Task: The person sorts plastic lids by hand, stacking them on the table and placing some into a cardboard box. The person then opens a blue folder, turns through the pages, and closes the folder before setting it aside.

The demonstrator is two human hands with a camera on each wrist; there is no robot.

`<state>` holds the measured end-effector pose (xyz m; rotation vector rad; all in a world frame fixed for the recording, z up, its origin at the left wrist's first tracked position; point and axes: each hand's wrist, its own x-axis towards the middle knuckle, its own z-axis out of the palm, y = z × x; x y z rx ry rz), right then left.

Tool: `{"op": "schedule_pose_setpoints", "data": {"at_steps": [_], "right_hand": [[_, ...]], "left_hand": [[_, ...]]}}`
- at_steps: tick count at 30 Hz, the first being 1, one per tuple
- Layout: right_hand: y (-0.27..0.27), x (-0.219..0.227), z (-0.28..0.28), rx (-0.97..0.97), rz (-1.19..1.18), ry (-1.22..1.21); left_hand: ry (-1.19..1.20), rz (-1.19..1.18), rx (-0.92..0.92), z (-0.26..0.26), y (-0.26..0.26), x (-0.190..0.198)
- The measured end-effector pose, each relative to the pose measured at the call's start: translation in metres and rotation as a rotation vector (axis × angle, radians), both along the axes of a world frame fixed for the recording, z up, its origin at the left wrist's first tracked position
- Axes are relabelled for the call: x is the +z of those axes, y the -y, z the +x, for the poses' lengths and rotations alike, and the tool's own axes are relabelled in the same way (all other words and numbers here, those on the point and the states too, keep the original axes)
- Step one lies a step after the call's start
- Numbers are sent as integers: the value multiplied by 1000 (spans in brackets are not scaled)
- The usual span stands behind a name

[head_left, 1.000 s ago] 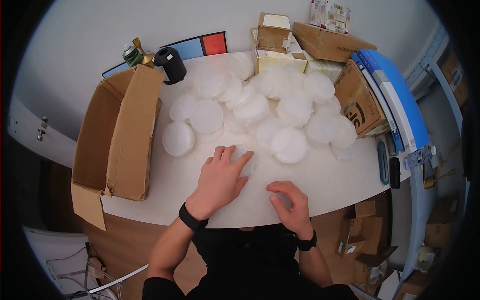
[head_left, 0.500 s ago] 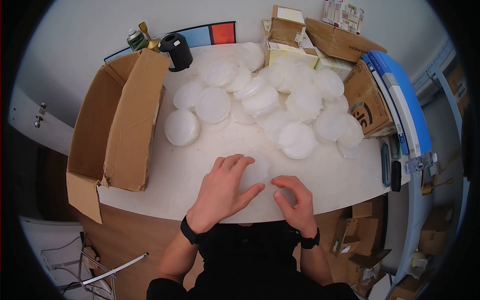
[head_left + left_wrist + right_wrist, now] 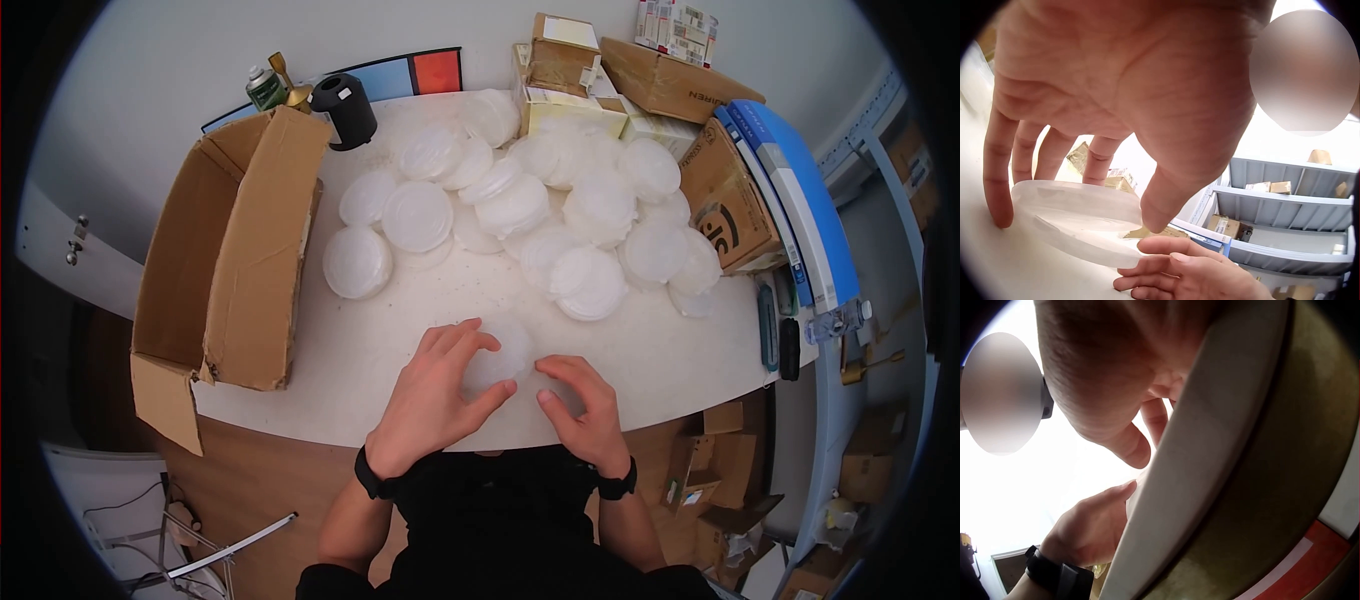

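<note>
My left hand (image 3: 428,390) spreads over a round, translucent plastic lid (image 3: 512,348) near the front of the table (image 3: 350,400). In the left wrist view its thumb and fingers bracket the shallow lid (image 3: 1085,195), which tilts above the white tabletop. My right hand (image 3: 590,412) is at the lid's right side, thumb and forefinger curved and apart. Its fingertips come right to the lid's lower edge in the left wrist view. Behind the hands lies a loose pile of similar lids (image 3: 418,216), some overlapping. The right wrist view mostly shows the table edge.
An open cardboard box (image 3: 265,260) stands along the left side. At the back are a black cylinder (image 3: 345,112), a spray can (image 3: 264,90) and stacked boxes (image 3: 565,60). Blue binders (image 3: 800,200) and a carton (image 3: 735,205) line the right side.
My left hand has drawn the lid back from near the pile toward the table's front. The right hand stays close by, now at the lid's right edge.
</note>
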<state>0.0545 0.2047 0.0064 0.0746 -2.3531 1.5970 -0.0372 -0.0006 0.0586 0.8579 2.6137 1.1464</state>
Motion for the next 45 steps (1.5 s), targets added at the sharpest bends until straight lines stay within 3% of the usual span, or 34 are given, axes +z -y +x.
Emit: {"op": "schedule_pose_setpoints", "data": {"at_steps": [19, 28, 34, 39, 43, 45], "right_hand": [[-1, -3, -2, 15, 65, -73], [-1, -6, -1, -17, 98, -55], [-1, -4, -2, -68, 128, -94], [0, -7, -1, -94, 107, -75], [0, -9, -1, -85, 72, -82], [1, -8, 0, -112, 59, -83]], "left_hand": [[-20, 110, 12, 11, -6, -18], [-70, 51, -32, 14, -7, -24], [-123, -18, -32, 4, 2, 1], [-397, -218, 244, -37, 31, 8], [-439, -311, 403, -81, 40, -11], [-334, -319, 477, -96, 38, -9]]}}
